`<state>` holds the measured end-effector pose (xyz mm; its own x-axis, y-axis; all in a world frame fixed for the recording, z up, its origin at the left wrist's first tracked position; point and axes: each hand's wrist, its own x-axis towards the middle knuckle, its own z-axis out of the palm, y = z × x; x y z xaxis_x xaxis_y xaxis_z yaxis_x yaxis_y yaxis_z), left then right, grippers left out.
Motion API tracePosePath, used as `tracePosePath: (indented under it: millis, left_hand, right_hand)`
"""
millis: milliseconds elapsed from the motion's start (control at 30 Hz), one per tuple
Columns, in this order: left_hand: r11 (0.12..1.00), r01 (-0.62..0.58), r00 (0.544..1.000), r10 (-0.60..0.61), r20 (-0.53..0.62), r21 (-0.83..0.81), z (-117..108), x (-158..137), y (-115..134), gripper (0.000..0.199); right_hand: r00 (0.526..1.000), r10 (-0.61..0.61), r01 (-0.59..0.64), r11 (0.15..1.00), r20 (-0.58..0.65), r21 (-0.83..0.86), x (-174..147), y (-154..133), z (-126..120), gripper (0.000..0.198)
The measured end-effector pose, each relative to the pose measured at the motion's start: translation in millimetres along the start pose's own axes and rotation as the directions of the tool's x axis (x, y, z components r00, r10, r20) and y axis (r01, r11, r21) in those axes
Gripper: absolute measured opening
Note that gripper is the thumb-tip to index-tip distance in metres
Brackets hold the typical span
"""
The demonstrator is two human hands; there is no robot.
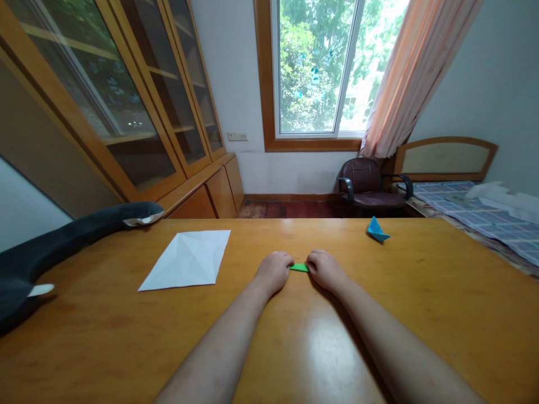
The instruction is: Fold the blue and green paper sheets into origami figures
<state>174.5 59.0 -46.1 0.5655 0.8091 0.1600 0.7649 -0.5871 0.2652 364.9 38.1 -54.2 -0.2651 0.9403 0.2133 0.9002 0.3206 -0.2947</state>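
Head view shows our left hand (275, 271) and right hand (326, 269) pinching the green paper (299, 267) between them, one at each end, on the surface (295, 325). If we tug too hard, it could rip or bend crooked.

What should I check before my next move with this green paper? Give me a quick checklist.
1. Left hand touching the left end of the green paper: ok.
2. Right hand touching its right end: ok.
3. Its folded edges lined up: cannot tell, too small and partly covered.
4. White sheet apart from both hands: ok, off to the left.
5. Blue folded paper apart from both hands: ok, farther back, right.
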Motion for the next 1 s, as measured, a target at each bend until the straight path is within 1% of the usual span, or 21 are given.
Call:
tracePosePath:
  millis: [133,233,400,567,700,833,1000]
  left_hand:
    - [0.999,-0.033,0.999,0.033,0.015,0.014,-4.0,-4.0,1.9,0.027]
    - [0.997,-0.072,0.997,0.071,0.03,0.023,-5.8,-5.5,1.5,0.024]
    - [0.995,-0.069,0.996,0.066,0.056,0.066,-5.0,-4.9,-0.5,0.028]
    - [0.995,-0.076,0.996,0.073,0.056,0.063,-5.8,-4.9,-0.7,0.029]
    - [0.997,-0.075,0.996,0.074,0.051,0.035,-7.6,-5.4,-1.3,0.027]
    - [0.995,-0.098,0.995,0.097,0.029,0.029,-8.1,-5.4,-3.0,0.027]
    - [0.996,-0.087,0.996,0.086,0.029,0.012,-9.2,-6.2,-0.6,0.027]
  right_hand:
    - [1.0,0.009,-0.009,1.0,0.003,0.008,0.1,0.1,-0.5,0.018]
    - [1.0,-0.01,0.01,1.0,-0.001,0.005,0.1,1.2,-1.7,0.02]
    - [0.995,-0.088,0.086,0.995,-0.048,-0.043,-1.7,0.8,-3.0,0.023]
    - [0.982,-0.187,0.187,0.982,0.002,0.001,-5.8,-9.0,-4.0,0.025]
    - [0.984,-0.175,0.174,0.985,0.027,0.013,-7.8,-16.0,-7.7,0.02]
    - [0.99,-0.136,0.138,0.99,0.031,-0.044,-6.5,-17.0,-8.6,0.021]
    - [0.995,-0.096,0.099,0.988,0.029,-0.119,-4.8,-15.4,-8.2,0.024]
